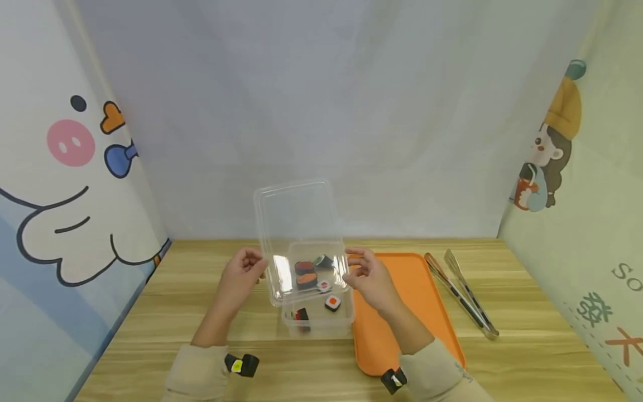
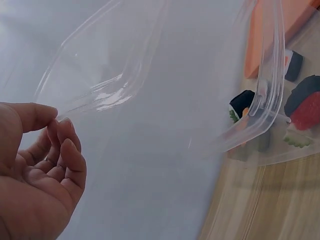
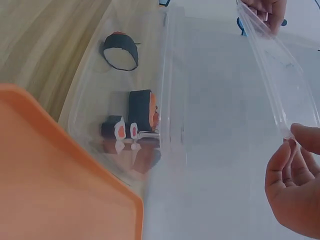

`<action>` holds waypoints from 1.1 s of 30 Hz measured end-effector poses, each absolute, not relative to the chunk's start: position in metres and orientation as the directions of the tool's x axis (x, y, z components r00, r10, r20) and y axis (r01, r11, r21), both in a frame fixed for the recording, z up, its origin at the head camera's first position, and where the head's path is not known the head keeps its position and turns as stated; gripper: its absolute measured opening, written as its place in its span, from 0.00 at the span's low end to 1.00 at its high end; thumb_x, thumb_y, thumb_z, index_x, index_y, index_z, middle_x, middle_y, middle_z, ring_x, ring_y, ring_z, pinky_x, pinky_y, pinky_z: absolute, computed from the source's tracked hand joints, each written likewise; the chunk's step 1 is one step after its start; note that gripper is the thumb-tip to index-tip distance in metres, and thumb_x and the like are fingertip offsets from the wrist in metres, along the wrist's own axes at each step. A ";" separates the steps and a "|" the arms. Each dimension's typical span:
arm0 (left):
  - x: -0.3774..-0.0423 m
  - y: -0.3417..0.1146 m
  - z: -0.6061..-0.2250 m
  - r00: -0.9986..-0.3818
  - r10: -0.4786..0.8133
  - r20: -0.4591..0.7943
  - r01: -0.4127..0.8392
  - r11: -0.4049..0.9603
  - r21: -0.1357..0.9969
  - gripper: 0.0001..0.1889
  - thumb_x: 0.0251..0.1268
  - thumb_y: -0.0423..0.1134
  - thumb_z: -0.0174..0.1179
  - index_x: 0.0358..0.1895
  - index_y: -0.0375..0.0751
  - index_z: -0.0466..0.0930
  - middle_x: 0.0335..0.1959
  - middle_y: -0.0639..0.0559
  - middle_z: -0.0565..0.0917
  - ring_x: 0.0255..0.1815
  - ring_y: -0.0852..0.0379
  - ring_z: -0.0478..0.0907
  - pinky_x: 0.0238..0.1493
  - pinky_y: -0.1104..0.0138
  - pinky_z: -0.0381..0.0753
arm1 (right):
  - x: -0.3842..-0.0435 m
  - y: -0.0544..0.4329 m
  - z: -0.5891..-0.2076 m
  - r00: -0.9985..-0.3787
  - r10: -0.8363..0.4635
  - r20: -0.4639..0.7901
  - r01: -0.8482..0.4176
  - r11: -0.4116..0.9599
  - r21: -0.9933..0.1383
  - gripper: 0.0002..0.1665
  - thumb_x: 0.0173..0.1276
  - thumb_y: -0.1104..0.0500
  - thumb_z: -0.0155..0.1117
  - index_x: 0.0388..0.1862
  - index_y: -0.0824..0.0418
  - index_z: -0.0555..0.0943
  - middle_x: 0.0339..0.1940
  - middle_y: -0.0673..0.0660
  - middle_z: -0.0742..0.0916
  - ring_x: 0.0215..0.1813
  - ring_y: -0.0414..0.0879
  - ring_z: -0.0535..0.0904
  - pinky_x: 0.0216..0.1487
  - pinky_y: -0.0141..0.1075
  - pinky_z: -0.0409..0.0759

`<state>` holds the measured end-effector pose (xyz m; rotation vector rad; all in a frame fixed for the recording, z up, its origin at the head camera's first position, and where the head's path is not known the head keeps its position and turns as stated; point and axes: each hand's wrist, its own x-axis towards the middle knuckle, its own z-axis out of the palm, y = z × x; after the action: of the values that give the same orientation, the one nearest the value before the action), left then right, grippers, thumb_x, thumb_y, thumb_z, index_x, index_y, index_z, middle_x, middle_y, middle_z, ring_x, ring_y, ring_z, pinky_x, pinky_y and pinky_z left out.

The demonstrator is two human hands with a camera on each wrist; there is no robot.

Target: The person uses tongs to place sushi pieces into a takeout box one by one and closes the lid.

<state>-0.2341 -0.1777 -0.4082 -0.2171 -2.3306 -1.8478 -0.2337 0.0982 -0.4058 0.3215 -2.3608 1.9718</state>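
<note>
A clear plastic lid (image 1: pixel 296 215) is tilted up above a clear plastic box (image 1: pixel 321 329), overlapping the far part of it in the head view. My left hand (image 1: pixel 242 273) pinches the lid's left edge between thumb and fingertips, as the left wrist view shows. At the opposite edge, my right hand (image 3: pixel 295 180) also pinches it with thumb and fingers. Inside the box lie several sushi pieces, among them a white-and-black roll (image 1: pixel 332 302) with an orange centre and an orange-topped piece (image 1: pixel 307 281). Some are seen through the lid.
To the right of the box lies an orange tray (image 1: pixel 372 346), partly under my right forearm. Metal tongs (image 1: pixel 464 298) rest beyond its right edge with their arms spread. Printed curtains stand left and right of the wooden table (image 1: pixel 532 335), and a pale one hangs behind.
</note>
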 end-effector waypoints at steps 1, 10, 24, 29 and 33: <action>-0.234 -0.176 -0.408 -0.977 0.019 0.212 0.211 0.227 0.951 0.09 0.72 0.33 0.56 0.47 0.31 0.71 0.35 0.43 0.76 0.33 0.53 0.74 0.34 0.68 0.76 | -0.234 0.100 -0.405 -0.979 -0.115 0.165 -0.184 0.177 -0.967 0.25 0.64 0.71 0.65 0.61 0.64 0.74 0.48 0.62 0.85 0.39 0.47 0.77 0.37 0.35 0.78; -0.230 -0.170 -0.411 -0.977 0.052 0.206 0.213 0.231 0.949 0.07 0.72 0.33 0.56 0.45 0.32 0.73 0.36 0.41 0.77 0.34 0.52 0.74 0.34 0.69 0.76 | -0.244 0.109 -0.391 -0.990 -0.072 0.121 -0.135 0.255 -0.957 0.11 0.69 0.61 0.65 0.46 0.67 0.80 0.38 0.54 0.85 0.40 0.46 0.77 0.42 0.36 0.74; -0.230 -0.158 -0.413 -0.973 0.029 0.227 0.227 0.261 0.938 0.06 0.70 0.34 0.60 0.41 0.34 0.77 0.30 0.44 0.80 0.31 0.50 0.78 0.32 0.67 0.79 | -0.247 0.123 -0.385 -0.980 -0.171 0.101 -0.092 -0.055 -0.994 0.11 0.70 0.66 0.61 0.46 0.70 0.72 0.42 0.66 0.82 0.30 0.44 0.79 0.32 0.33 0.81; -0.233 -0.157 -0.413 -0.976 0.056 0.211 0.217 0.139 0.966 0.07 0.71 0.33 0.58 0.44 0.30 0.76 0.31 0.38 0.84 0.31 0.50 0.84 0.36 0.61 0.85 | -0.246 0.127 -0.384 -0.975 -0.190 0.111 -0.091 -0.110 -0.990 0.10 0.70 0.68 0.60 0.47 0.69 0.72 0.43 0.62 0.83 0.32 0.45 0.81 0.37 0.35 0.83; -0.234 -0.156 -0.416 -0.976 0.067 0.205 0.208 0.045 0.977 0.08 0.72 0.31 0.57 0.46 0.27 0.75 0.36 0.34 0.84 0.36 0.45 0.85 0.40 0.62 0.84 | -0.246 0.132 -0.385 -0.966 -0.226 0.126 -0.088 -0.172 -0.981 0.08 0.70 0.70 0.59 0.46 0.68 0.73 0.43 0.58 0.83 0.38 0.46 0.83 0.44 0.37 0.83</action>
<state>-0.2343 -0.1560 -0.4160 -0.2907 -2.1940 -2.0817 -0.2462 0.1316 -0.3848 0.3956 -2.0771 2.4451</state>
